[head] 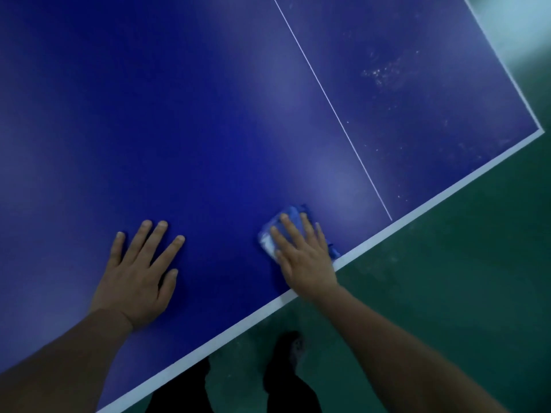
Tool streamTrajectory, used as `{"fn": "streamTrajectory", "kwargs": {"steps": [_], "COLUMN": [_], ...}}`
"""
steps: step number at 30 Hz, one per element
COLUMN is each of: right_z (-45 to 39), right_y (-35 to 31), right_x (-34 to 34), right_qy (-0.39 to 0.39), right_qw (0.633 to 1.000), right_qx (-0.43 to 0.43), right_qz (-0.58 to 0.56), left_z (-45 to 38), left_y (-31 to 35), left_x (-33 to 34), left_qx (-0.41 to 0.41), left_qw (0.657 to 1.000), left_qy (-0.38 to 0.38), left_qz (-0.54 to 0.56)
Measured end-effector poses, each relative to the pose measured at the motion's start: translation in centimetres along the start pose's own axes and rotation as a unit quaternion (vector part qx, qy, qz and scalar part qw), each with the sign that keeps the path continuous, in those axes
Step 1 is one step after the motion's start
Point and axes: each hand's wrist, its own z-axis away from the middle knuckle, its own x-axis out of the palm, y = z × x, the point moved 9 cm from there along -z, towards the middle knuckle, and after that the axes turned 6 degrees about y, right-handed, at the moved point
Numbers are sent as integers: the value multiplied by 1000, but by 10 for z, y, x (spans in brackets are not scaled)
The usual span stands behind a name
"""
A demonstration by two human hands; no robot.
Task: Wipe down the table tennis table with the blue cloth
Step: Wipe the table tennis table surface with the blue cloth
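Note:
The blue table tennis table [208, 114] fills most of the view, with a white border along its near edge and a thin white centre line running up from it. My right hand [301, 254] lies flat with straight fingers on the folded blue cloth [293, 214], pressing it onto the table close to the near edge. The cloth shows past my fingertips and on both sides of my hand. My left hand [140, 275] rests flat on the bare table surface to the left, fingers spread, holding nothing.
Whitish dust smears [384, 73] mark the table's right half beyond the centre line. The table's corner [538, 131] is at the far right. Green floor [447, 278] lies below the near edge, where my dark trouser legs and shoe [286, 362] stand.

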Motion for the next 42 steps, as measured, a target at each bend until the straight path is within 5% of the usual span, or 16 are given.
{"fn": "streamTrajectory", "kwargs": {"steps": [4, 6, 8, 11, 14, 16, 21, 24, 27, 31, 33, 36, 39, 42], "right_z": [-7, -21, -47, -72, -97, -128, -159, -141, -132, -58, -39, -60, -66, -63], "right_y": [132, 139, 96, 6, 14, 85, 363, 421, 351, 190, 198, 334, 488, 493], "right_x": [-23, -29, -30, -21, -25, -33, -64, -73, -66, -30, -25, -42, -70, -77], "right_qy": [29, 46, 57, 46, 41, 65, 69, 62, 90, 43, 14, 47, 24, 45], "right_qw": [955, 934, 957, 996, 996, 997, 959, 928, 956, 997, 989, 998, 963, 926], "right_qx": [294, 352, 283, 62, -51, -27, 274, 365, 279, -68, -145, 1, 267, 374], "right_qz": [-17, -30, -17, -36, -63, -22, -19, -50, -27, -15, -28, 37, 1, -27], "left_z": [-1, -2, -3, 1, -8, -32, -89, -95, -91, -91, -92, -94, -93, -94], "left_y": [1, 1, 1, 19, 95, 160, 260, 268, 268, 270, 271, 270, 270, 270], "left_x": [-2, -2, -2, -5, -1, 11, 43, 47, 47, 47, 46, 45, 46, 47], "left_qx": [-3, -2, -29, -167, -259, -276, -311, -315, -321, -322, -323, -322, -320, -322], "left_qw": [1000, 1000, 998, 984, 963, 959, 948, 948, 945, 946, 945, 945, 946, 946], "left_qy": [11, 16, 24, 42, 65, 64, 56, 53, 56, 45, 44, 47, 47, 38], "left_qz": [-12, -25, -41, -51, -28, -1, 28, -1, -10, -12, -6, -3, -5, -5]}}
